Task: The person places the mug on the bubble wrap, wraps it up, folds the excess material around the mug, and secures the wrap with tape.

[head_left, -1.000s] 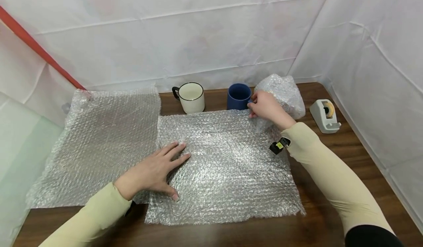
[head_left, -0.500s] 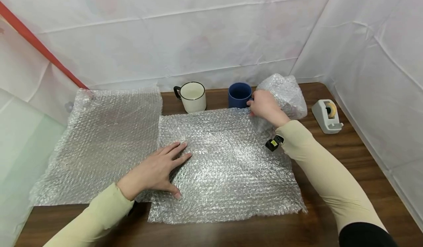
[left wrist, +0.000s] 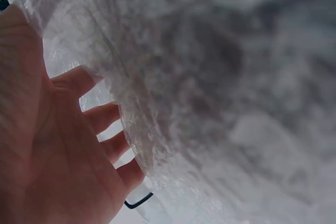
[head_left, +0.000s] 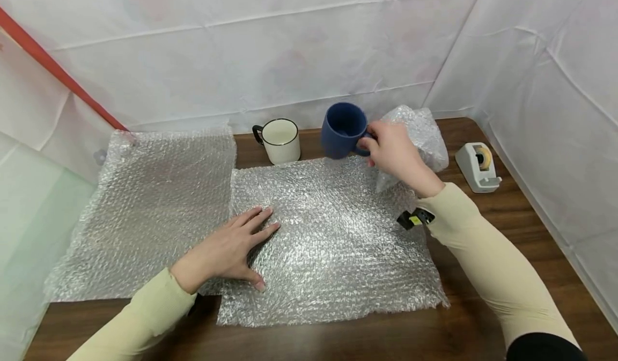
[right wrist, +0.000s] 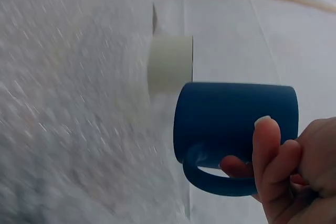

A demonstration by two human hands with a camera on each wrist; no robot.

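My right hand pinches the handle of a blue mug, which hangs in the air above the far edge of the near bubble wrap sheet. In the right wrist view the blue mug shows side-on, with fingers at its handle. My left hand lies spread on the left part of that sheet, fingers apart. In the left wrist view the left hand is seen from the palm side, its fingertips partly hidden by bubble wrap.
A cream mug with a black rim and handle stands behind the sheet. Another bubble wrap sheet lies at the left. A bubble-wrapped bundle sits behind my right hand. The tape dispenser stands far right on the wooden table.
My right hand has lifted the blue mug off the table by its handle and moved it slightly left. The left hand stays where it was on the sheet.
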